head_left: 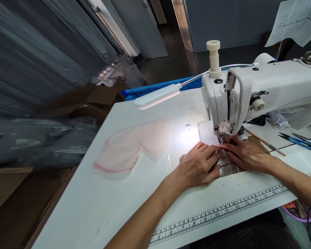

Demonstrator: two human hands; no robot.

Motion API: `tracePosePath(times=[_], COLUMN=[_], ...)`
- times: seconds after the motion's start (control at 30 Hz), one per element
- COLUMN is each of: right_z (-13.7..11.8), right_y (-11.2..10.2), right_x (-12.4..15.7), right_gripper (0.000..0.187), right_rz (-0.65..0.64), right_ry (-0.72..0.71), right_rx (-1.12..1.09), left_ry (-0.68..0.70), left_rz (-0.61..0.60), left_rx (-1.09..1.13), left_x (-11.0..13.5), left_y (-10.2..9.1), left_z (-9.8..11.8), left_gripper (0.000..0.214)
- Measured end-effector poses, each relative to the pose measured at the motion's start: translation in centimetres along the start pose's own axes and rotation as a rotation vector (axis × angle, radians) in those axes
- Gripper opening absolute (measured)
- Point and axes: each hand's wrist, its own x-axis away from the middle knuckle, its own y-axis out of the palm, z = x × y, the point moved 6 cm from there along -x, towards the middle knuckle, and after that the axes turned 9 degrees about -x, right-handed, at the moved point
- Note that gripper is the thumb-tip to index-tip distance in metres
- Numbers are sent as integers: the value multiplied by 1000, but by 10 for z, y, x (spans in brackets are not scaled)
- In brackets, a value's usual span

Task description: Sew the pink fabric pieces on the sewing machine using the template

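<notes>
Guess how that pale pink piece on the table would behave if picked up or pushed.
The pale pink piece would probably droop, as it looks thin and cloth-like. It's likely light, showing little thickness. Pushed, it might slide or wrinkle on the smooth-looking white table.

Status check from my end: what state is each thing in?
Left hand, fingers bent near presser foot, grip unclear
Right hand, fingers bent beside it, grip unclear
Sewing machine, running or stopped unclear
Lamp, head over table
Pale pink fabric, lying on table, untouched
Blue snips, lying, blades seem parted
Paper sheet, curled
Purple basket, holding items
</notes>
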Motion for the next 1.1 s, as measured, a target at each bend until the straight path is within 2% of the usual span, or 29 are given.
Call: tracePosePath(times=[0.4,0.93,1.1], right_z=[-2,-6,-4], right_y=[-3,-1,-7], right_x=[5,2,1], right_gripper=[40,39,38], right_rz=[43,37,34], right_ry=[-39,15,56], right_rx=[34,93,-32], left_ry=[-78,-103,-119], left_rz=[-50,-143,-180], left_rx=[29,-35,-16], left_x=[2,0,-1], left_y=[3,8,8], left_z=[-7,-13,-17], left_gripper=[29,40,42])
